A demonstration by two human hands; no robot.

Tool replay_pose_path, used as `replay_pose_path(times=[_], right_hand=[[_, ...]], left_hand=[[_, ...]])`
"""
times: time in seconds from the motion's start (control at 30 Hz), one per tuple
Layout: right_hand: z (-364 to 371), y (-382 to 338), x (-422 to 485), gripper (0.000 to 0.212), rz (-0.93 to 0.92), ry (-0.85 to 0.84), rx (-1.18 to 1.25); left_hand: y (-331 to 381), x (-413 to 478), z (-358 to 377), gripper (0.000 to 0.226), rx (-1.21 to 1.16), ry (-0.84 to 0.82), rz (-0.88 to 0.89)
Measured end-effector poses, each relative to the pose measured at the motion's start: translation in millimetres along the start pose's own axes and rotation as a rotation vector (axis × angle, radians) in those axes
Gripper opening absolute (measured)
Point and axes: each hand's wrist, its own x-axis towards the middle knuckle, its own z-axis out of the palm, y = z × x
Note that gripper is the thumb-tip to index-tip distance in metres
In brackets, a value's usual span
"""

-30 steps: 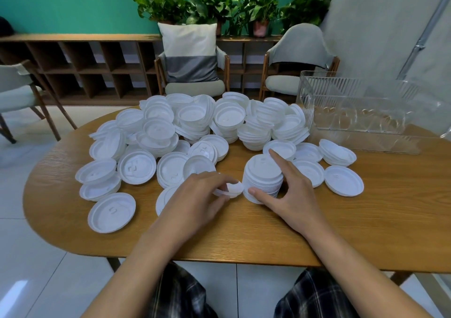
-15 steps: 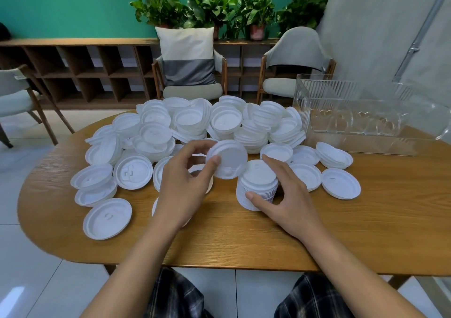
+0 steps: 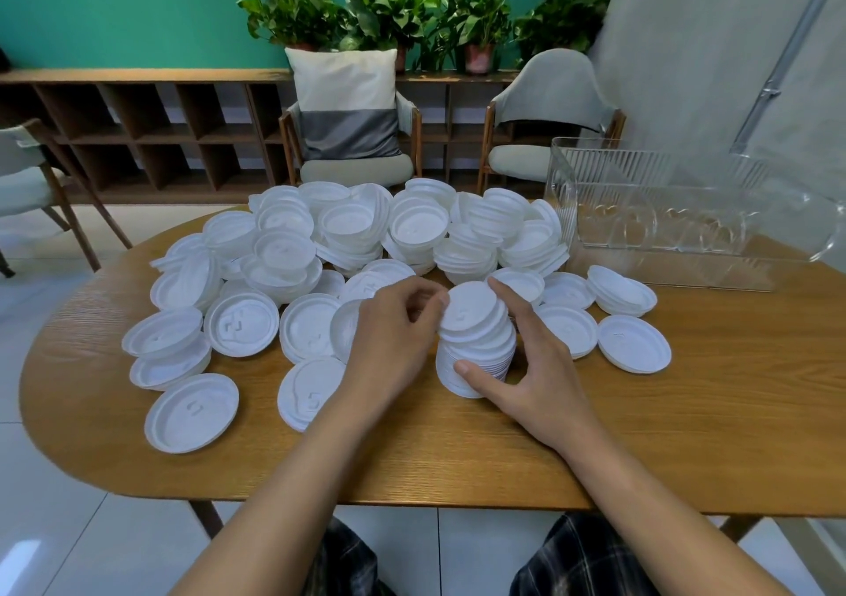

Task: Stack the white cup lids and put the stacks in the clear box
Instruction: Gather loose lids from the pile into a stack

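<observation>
A stack of white cup lids (image 3: 476, 348) stands on the wooden table (image 3: 686, 435) in front of me. My right hand (image 3: 535, 366) grips the stack from the right, thumb at its base. My left hand (image 3: 393, 334) pinches the left edge of the topmost lid (image 3: 471, 311), which sits tilted on the stack. A big loose pile of white lids (image 3: 366, 238) covers the table's far and left parts. The clear box (image 3: 677, 211) stands at the far right with nothing white inside.
Single lids lie near the front left (image 3: 192, 412) and right of the stack (image 3: 634, 343). Two chairs (image 3: 549, 137) and a low wooden shelf (image 3: 137, 128) with plants stand behind the table. A third chair (image 3: 27, 174) is at the left.
My left hand picked a lid off the table, lifted it and carried it right onto the top of the stack. My right hand stayed on the stack.
</observation>
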Motion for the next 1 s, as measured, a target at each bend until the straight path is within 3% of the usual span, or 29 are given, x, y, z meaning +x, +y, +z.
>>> replay_pose_path(times=[0.17,0.27,0.37,0.47,0.53,0.73,1.0], right_hand=[[0.9,0.3,-0.3,0.079,0.003,0.013,-0.01],[1.3,0.7,0.4,0.084,0.001,0.013,0.002],[1.0,1.7,1.1,0.09,0.016,0.0,0.022],[0.6,1.6,0.8,0.082,-0.006,0.011,-0.002],[0.8,1.9,0.7,0.076,-0.01,0.016,-0.008],[-0.8,4.0,0.4,0.081,0.0,0.003,-0.019],[-1.7,-0.7,0.6,0.082,-0.009,-0.001,0.011]], left_hand=[[5.4,-4.8,5.9,0.037,0.064,-0.16,-0.003],[5.5,-4.5,4.0,0.051,0.192,-0.14,0.033],[5.9,-1.5,-4.7,0.059,0.108,-0.204,0.092],[4.5,-1.8,-10.1,0.079,0.047,-0.367,0.146],[3.5,-2.2,-8.3,0.086,0.041,-0.381,0.162],[2.2,-3.5,4.0,0.091,0.124,-0.244,0.193],[1.4,6.1,-9.3,0.099,0.035,-0.437,0.2]])
